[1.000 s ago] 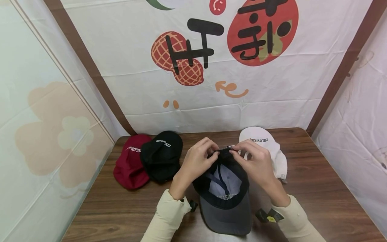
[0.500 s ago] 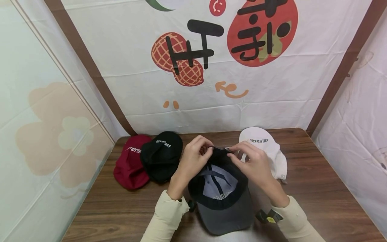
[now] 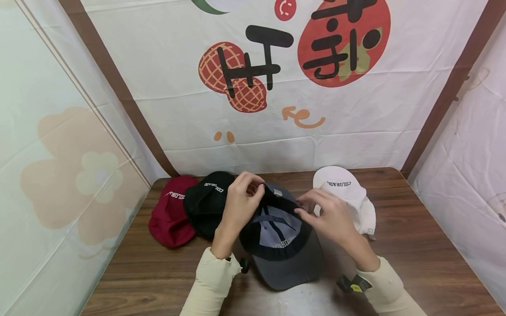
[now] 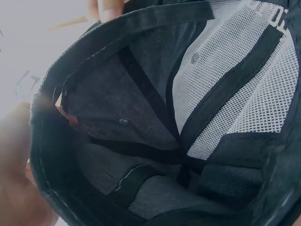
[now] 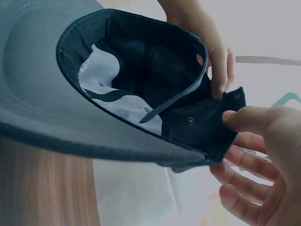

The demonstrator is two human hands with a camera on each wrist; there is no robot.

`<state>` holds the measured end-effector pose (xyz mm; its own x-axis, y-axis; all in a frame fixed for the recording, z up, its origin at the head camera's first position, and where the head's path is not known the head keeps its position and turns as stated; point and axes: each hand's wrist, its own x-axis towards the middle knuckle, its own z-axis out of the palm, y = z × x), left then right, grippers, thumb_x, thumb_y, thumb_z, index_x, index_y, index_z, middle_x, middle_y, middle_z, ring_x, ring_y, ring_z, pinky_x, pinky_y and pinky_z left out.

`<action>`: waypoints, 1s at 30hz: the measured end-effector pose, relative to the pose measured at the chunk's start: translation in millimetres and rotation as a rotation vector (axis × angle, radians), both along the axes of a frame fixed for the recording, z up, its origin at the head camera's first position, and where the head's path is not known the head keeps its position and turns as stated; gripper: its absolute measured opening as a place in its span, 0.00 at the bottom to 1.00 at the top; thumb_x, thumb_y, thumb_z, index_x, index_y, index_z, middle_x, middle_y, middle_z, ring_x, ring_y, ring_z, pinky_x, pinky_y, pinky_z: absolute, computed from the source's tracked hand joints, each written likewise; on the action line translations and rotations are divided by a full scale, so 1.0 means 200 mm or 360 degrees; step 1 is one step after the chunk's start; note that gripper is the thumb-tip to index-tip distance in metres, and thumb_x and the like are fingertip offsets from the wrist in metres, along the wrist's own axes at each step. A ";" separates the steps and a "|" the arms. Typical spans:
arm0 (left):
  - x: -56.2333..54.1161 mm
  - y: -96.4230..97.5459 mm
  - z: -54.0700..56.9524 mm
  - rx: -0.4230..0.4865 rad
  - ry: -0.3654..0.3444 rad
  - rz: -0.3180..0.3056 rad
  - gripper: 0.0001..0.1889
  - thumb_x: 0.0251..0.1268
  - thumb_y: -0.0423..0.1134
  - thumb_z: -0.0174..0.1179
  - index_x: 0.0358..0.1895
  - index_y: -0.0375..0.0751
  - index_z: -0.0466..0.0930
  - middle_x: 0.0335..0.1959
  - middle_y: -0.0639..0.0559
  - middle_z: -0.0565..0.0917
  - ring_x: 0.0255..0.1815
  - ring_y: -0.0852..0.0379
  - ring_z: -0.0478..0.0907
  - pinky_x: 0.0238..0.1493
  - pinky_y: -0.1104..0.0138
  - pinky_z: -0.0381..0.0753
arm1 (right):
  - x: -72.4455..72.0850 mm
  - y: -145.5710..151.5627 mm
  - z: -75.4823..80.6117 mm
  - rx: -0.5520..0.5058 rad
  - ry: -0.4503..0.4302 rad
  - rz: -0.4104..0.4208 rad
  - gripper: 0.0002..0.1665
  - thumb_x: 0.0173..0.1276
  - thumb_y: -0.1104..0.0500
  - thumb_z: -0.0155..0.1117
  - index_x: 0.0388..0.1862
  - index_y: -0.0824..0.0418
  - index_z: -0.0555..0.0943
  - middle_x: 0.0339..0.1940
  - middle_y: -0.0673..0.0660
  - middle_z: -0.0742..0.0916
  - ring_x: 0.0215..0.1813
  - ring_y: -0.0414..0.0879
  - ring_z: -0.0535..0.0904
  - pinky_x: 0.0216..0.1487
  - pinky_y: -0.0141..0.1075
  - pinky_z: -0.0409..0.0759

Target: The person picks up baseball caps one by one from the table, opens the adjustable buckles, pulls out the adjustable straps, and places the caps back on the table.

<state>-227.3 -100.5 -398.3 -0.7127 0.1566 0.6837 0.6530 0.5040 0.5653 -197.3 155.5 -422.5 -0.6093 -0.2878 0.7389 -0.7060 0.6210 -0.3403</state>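
Observation:
A dark grey baseball cap (image 3: 286,267) is held underside up, its brim toward me and its mesh-lined inside showing. My left hand (image 3: 240,199) pinches the back edge of the cap between thumb and fingers. On the right side of the edge, my right hand (image 3: 332,215) grips the band; the right wrist view has its thumb (image 5: 251,117) on the inner face and the fingers behind. A loose dark strap (image 5: 174,100) crosses the cap's opening in that view. Seams and light mesh (image 4: 225,70) fill the left wrist view.
Behind my left hand, a black cap (image 3: 209,206) overlaps a dark red cap (image 3: 170,219) on the wooden table (image 3: 158,281). A white cap (image 3: 344,193) lies at the back right. A printed cloth (image 3: 166,127) hangs behind the table.
My hands have spread apart, the left one shifting left. The grey cap has moved left and slightly away from me, tilting, and a small light label at its back now shows.

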 end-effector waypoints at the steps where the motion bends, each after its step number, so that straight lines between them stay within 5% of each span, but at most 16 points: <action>1: 0.00 -0.01 0.00 0.0016 -0.0001 0.0011 0.04 0.71 0.27 0.66 0.42 0.39 0.86 0.39 0.47 0.83 0.35 0.56 0.83 0.35 0.65 0.87 | 0.00 0.00 0.00 0.0018 -0.0022 -0.0002 0.14 0.58 0.57 0.85 0.41 0.50 0.89 0.31 0.44 0.87 0.29 0.35 0.81 0.28 0.23 0.70; 18: -0.01 -0.13 0.04 0.0152 0.0092 0.0134 0.05 0.69 0.27 0.67 0.41 0.40 0.87 0.39 0.47 0.85 0.35 0.56 0.83 0.36 0.64 0.86 | 0.02 0.01 -0.02 0.0310 -0.0406 -0.0066 0.11 0.61 0.50 0.83 0.35 0.49 0.88 0.28 0.41 0.87 0.30 0.35 0.82 0.32 0.30 0.77; 30: 0.00 -0.12 0.05 0.0184 0.0124 0.0139 0.05 0.69 0.26 0.66 0.42 0.39 0.88 0.39 0.47 0.85 0.35 0.56 0.83 0.37 0.67 0.85 | 0.03 -0.01 -0.01 0.0388 -0.0501 -0.0089 0.10 0.61 0.53 0.81 0.28 0.49 0.85 0.24 0.40 0.87 0.28 0.36 0.82 0.31 0.32 0.76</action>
<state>-227.3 -124.8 -387.8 -0.6641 0.0133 0.7475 0.6539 0.4952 0.5721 -191.8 153.4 -424.0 -0.8147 -0.3918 0.4275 -0.5537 0.7448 -0.3725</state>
